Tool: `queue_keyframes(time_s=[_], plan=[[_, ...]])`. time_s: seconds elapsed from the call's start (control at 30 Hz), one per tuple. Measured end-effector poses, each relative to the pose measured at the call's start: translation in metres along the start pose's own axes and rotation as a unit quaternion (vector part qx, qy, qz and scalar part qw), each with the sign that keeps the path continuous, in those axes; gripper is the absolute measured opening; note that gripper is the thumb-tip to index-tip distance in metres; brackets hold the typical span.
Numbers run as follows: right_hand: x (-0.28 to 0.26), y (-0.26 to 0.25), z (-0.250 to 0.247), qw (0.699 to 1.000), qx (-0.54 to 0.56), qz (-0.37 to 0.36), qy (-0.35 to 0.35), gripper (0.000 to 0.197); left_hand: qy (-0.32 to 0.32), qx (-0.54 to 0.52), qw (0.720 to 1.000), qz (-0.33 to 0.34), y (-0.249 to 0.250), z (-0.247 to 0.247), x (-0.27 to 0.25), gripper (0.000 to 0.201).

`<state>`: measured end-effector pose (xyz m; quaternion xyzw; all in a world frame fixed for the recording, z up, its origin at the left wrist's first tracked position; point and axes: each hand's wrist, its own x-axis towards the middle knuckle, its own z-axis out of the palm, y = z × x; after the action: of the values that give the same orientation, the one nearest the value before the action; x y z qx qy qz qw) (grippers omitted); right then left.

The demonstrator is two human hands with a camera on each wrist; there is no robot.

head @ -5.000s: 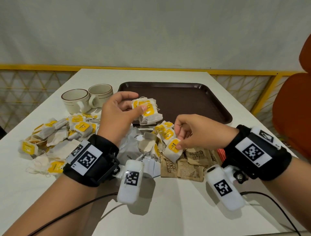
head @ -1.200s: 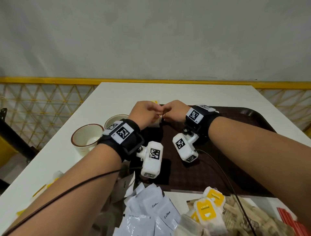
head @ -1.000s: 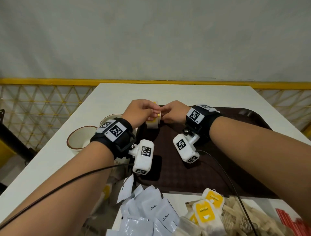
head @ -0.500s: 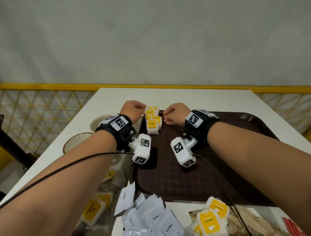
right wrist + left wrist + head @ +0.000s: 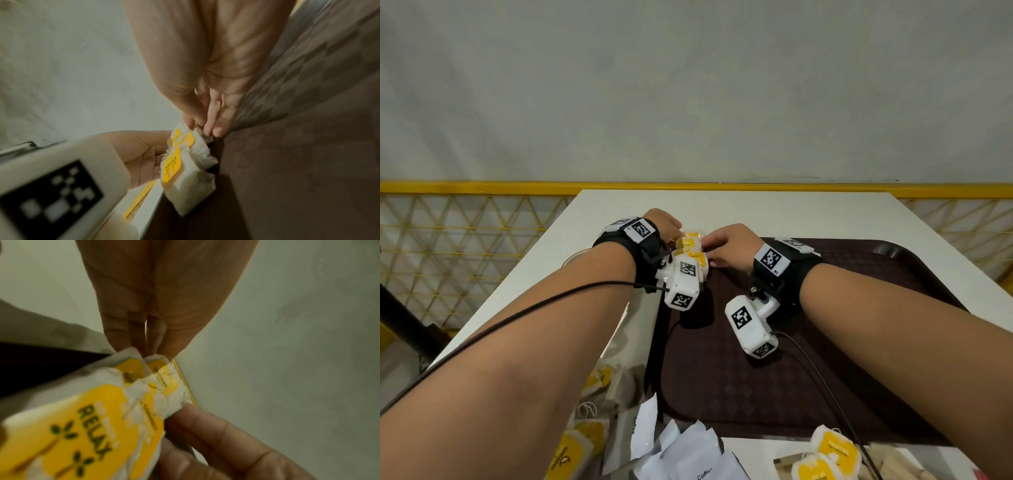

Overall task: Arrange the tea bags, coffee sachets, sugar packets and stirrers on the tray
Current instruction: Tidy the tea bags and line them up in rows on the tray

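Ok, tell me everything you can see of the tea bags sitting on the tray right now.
The tea bags on the tray are a small cluster of white, crinkled paper sachets with yellow labels; one label in the left wrist view reads RELAX. They overlap in a short row at the far left corner of the dark brown tray, close to its rim. The left hand touches them from the left and the right hand from the right, with fingers at the far sachets. How many there are cannot be counted.
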<state>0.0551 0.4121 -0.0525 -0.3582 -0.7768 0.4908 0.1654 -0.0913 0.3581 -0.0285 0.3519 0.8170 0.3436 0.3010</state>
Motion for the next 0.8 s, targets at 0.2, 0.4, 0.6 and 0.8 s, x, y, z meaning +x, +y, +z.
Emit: queue_keyframes(time_s=[0.2,0.4,0.6,0.8], plan=[[0.0,-0.001,0.0,0.999,-0.042,-0.02,-0.009,0.03,-0.007,0.02,1.0,0.009,-0.001,-0.001,0.008,0.039],[0.002,0.0,-0.001,0.999,-0.031,-0.013,0.001,0.028,-0.009,0.03,0.999,0.024,0.004,-0.004,0.007,0.041],[0.008,0.004,-0.002,1.0,0.0,0.018,0.02,0.028,0.023,-0.034,0.999,0.013,0.001,-0.005,0.011,0.021],[0.011,0.003,-0.001,1.0,-0.001,0.029,0.01,0.027,0.008,-0.001,0.999,0.033,0.002,0.0,0.012,0.026]])
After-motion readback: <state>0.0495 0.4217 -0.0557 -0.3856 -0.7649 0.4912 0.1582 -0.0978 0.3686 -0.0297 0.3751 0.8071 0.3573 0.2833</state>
